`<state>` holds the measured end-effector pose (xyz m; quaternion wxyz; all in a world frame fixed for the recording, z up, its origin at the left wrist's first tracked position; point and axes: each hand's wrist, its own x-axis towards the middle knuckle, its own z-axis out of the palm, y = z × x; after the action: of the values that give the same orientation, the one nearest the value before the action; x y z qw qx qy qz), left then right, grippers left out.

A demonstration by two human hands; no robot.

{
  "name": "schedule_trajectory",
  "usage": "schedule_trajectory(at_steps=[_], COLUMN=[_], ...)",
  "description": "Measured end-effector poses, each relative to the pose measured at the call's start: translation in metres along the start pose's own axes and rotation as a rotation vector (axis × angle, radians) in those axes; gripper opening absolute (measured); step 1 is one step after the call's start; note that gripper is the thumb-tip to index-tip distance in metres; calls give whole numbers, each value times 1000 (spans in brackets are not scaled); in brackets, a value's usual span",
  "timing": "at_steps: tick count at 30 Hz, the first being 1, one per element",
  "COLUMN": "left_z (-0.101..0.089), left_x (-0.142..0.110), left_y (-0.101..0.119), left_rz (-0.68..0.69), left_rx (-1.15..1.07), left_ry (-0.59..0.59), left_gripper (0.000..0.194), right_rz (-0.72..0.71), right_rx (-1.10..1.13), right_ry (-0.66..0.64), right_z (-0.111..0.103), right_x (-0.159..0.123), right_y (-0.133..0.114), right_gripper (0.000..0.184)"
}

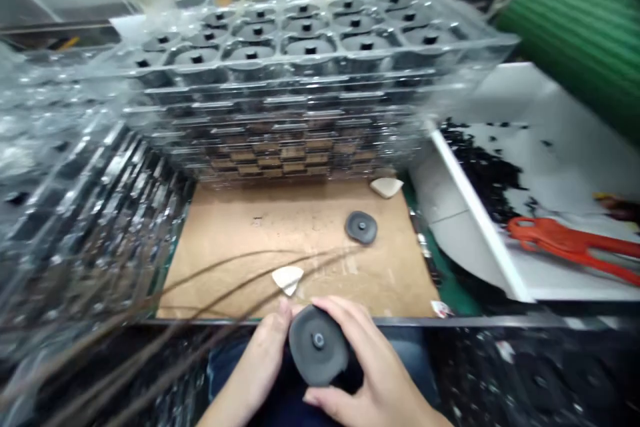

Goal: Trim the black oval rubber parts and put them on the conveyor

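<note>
A dark grey rounded disc (319,347) with a small hollow stud at its centre is held over the near edge of the work surface, stud side up. My right hand (373,363) grips its right side, thumb below and fingers along the top edge. At its left edge, my left hand (263,353) is closed against it, thumb up; the other fingers are partly hidden. Just beyond lies a white wedge-shaped piece (288,278) on the cardboard sheet (225,213). A similar grey disc (361,227) rests farther back, near a second pale piece (387,187).
Stacked clear trays (300,90) holding grey discs rise at the back; more trays (95,213) stand left. A white bin (485,240) on the right contains black scraps (480,167) and red-handled pliers or cutters (570,240). Blurred brown strands cross the lower left.
</note>
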<state>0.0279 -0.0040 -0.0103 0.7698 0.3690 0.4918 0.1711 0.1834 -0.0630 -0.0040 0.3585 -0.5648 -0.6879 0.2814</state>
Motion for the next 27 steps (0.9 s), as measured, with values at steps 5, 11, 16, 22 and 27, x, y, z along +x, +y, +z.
schedule_trajectory(at_steps=[5, 11, 16, 22, 27], left_z=[-6, 4, 17, 25, 30], left_x=[19, 28, 30, 31, 35], left_y=[-18, -23, -25, -40, -41], left_rz=[28, 45, 61, 41, 3], left_rx=[137, 158, 270, 272, 356], left_ry=[-112, -66, -163, -142, -186], left_gripper=[50, 43, 37, 45, 45], right_rz=[381, 824, 906, 893, 877], right_rx=[-223, -515, -495, -449, -450], right_ry=[243, 772, 806, 741, 737], right_z=[-23, -75, -99, -97, -92], right_x=[-49, -96, -105, -117, -125], right_y=[38, 92, 131, 157, 162], right_gripper=[53, 77, 87, 81, 86])
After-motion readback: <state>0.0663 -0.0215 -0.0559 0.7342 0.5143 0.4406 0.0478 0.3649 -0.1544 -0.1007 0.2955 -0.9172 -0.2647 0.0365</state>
